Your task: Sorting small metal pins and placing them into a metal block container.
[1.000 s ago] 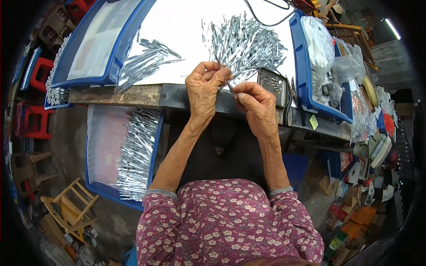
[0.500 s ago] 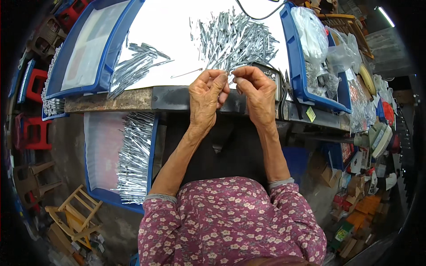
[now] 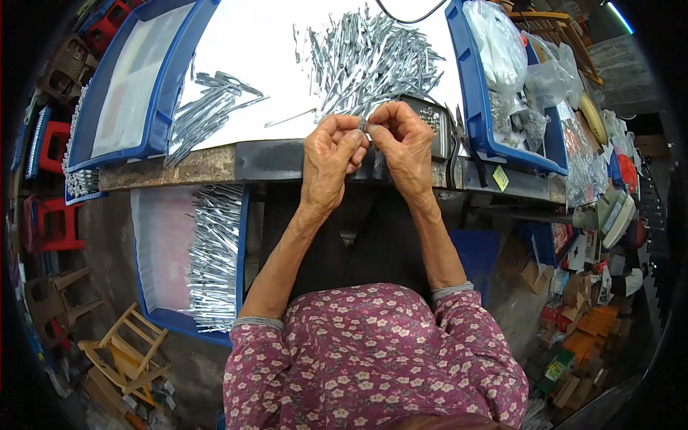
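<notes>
My left hand and my right hand meet over the table's near edge, thumbs and fingertips pinched together. Between the fingertips is a small grey metal piece, mostly covered, so its exact kind does not show. Just beyond the hands spreads a large heap of thin silvery metal strips on the white tabletop. A smaller bunch of the same strips lies at the left. One lone thin rod rests left of my left hand. By my right hand stands a dark-rimmed tray of small parts.
Blue bins stand at the left and right, the right one holding plastic bags. Pliers lie beside the right bin. Below the table edge, another blue bin holds stacked metal strips. A wooden stool is lower left.
The right hand has shifted slightly left and up, its fingertips closing in against the left hand's. The view has turned a little, moving the table contents slightly left.
</notes>
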Demonstrator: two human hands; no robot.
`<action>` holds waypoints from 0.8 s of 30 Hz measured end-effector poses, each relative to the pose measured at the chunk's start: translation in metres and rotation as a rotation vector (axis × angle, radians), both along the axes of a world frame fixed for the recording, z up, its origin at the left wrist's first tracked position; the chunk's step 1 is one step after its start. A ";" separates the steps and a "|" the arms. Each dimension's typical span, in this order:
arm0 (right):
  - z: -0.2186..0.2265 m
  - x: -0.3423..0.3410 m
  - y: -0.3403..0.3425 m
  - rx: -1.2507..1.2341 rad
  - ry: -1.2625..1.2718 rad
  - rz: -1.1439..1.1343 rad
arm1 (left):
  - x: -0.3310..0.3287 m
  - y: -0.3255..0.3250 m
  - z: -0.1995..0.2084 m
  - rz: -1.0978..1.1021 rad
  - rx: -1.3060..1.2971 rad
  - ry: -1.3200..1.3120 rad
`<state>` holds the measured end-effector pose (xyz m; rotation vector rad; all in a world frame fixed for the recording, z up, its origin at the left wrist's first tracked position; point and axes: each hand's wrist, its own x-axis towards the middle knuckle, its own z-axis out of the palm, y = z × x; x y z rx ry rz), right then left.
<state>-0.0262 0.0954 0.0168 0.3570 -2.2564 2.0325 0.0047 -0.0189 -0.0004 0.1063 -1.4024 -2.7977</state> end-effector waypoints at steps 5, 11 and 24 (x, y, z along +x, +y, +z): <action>0.003 0.000 0.001 0.005 -0.049 0.027 | -0.001 -0.001 -0.004 -0.005 0.005 0.005; 0.002 -0.001 0.005 0.035 -0.066 0.049 | -0.001 -0.003 -0.001 0.015 -0.080 0.017; -0.001 -0.002 0.004 0.054 0.043 0.060 | 0.003 -0.002 0.002 0.090 -0.250 0.001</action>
